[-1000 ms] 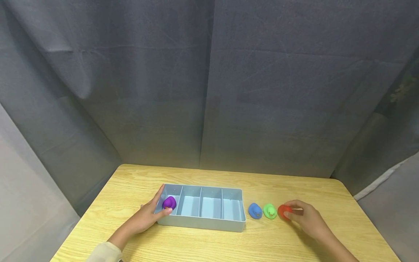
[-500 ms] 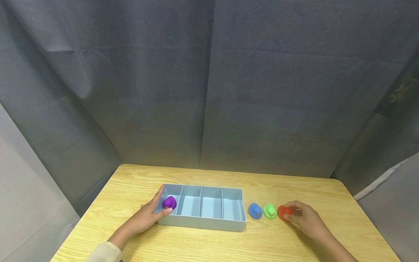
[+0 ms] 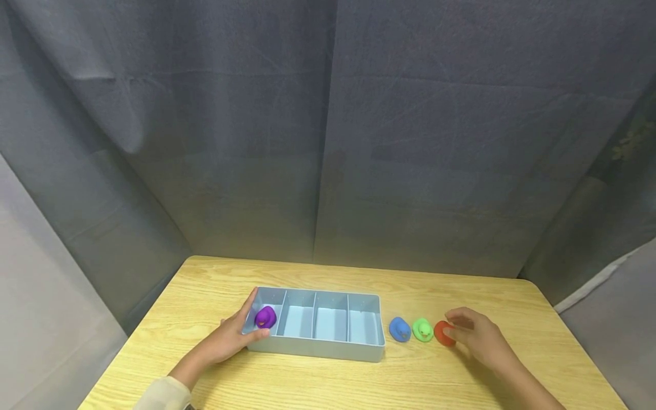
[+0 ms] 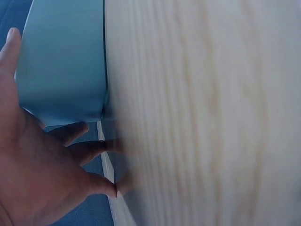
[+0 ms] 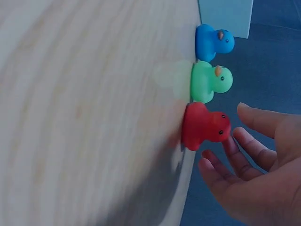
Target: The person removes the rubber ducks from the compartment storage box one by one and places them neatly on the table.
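Observation:
A light blue box (image 3: 318,348) with several compartments lies on the table. My left hand (image 3: 228,341) rests around its left end, thumb at the front wall and fingers spread by the end wall; the left wrist view shows fingertips at the tabletop. In the leftmost compartment sits a purple rubber duck (image 3: 265,318). To the right of the box, a blue duck (image 3: 400,329), a green duck (image 3: 422,330) and a red duck (image 3: 443,333) stand in a row. Beside the red one is my right hand (image 5: 263,165), thumb and fingers parted, fingertips close to its head.
The wooden table (image 3: 307,387) ends at a grey curtain (image 3: 328,142) behind. Pale panels (image 3: 46,319) flank it at the sides. The box's right end stands close to the blue duck.
My right hand has loosened from the red duck, its fingers spreading and lifting slightly. The red duck has shifted a little left toward the green one. My left hand stays at the box.

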`<state>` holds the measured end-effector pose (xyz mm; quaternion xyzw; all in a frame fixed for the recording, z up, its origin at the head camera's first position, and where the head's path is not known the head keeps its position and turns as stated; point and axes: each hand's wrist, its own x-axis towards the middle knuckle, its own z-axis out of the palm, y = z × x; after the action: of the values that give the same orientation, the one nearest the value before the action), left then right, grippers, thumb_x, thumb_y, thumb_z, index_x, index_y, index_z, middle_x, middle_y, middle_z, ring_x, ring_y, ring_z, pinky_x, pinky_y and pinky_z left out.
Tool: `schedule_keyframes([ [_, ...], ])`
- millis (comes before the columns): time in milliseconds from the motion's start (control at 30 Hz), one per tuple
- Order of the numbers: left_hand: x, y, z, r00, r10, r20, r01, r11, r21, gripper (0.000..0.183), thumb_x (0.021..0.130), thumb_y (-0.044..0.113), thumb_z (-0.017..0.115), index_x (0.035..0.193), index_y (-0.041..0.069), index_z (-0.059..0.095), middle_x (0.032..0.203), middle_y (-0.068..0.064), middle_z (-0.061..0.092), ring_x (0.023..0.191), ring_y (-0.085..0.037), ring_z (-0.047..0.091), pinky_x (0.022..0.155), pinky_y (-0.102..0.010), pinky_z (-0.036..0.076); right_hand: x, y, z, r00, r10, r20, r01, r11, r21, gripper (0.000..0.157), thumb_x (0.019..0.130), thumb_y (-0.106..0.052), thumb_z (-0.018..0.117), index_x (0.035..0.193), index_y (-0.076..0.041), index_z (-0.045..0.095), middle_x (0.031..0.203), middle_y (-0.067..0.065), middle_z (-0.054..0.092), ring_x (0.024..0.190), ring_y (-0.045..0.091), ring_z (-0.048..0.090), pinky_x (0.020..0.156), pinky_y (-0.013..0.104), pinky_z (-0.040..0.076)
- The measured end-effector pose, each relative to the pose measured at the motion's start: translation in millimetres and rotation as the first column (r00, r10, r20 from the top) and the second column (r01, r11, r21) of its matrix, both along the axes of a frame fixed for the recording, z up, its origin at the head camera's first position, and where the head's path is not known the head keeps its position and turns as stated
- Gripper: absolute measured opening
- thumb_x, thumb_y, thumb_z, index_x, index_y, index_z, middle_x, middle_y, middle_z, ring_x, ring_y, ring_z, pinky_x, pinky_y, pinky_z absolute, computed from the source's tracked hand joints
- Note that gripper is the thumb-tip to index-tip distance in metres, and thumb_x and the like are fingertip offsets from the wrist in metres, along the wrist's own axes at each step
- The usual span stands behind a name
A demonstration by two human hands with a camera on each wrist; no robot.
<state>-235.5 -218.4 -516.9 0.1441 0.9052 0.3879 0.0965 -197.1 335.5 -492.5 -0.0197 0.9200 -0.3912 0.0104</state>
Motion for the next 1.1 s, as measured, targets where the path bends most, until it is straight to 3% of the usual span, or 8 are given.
schedule_keyframes([
  [333, -0.5, 0, 0.2, 1.000, 0.002, 0.015, -0.002, 1.000, 0.012, 0.110, 0.094, 0.052, 0.072, 0.166, 0.033, -0.008, 0.170, -0.021, 0.013, 0.148, -0.054, 0.028, 0.111, -0.081, -0.007, -4.5, -12, 18.9, 1.000, 0.002, -0.021, -0.001, 1.000, 0.025, 0.054, 0.097, -0.038, 0.073, 0.134, -0.001, 0.062, 0.135, 0.023, 0.065, 0.128, 0.048, 0.057, 0.098, 0.063, 0.051],
  [533, 0.0, -1, -0.5, 1.000, -0.007, 0.015, 0.007, 1.000, 0.008, 0.111, 0.093, 0.053, 0.072, 0.166, 0.034, -0.009, 0.171, -0.018, 0.010, 0.148, -0.054, 0.027, 0.110, -0.082, -0.007, -6.2, -24, 26.5, 0.995, 0.023, -0.092, -0.021, 1.000, 0.013, 0.048, 0.096, -0.030, 0.076, 0.131, 0.000, 0.064, 0.131, 0.022, 0.067, 0.125, 0.047, 0.060, 0.099, 0.061, 0.051],
  [1100, 0.4, -2, -1.8, 1.000, -0.005, 0.008, 0.005, 1.000, -0.006, 0.112, 0.093, 0.053, 0.073, 0.165, 0.036, -0.010, 0.171, -0.016, 0.010, 0.148, -0.054, 0.027, 0.111, -0.081, -0.007, -12.8, -74, 42.7, 0.986, 0.086, -0.143, -0.100, 0.991, -0.093, 0.039, 0.095, -0.016, 0.076, 0.129, 0.002, 0.065, 0.128, 0.019, 0.069, 0.122, 0.043, 0.063, 0.098, 0.048, 0.056],
])
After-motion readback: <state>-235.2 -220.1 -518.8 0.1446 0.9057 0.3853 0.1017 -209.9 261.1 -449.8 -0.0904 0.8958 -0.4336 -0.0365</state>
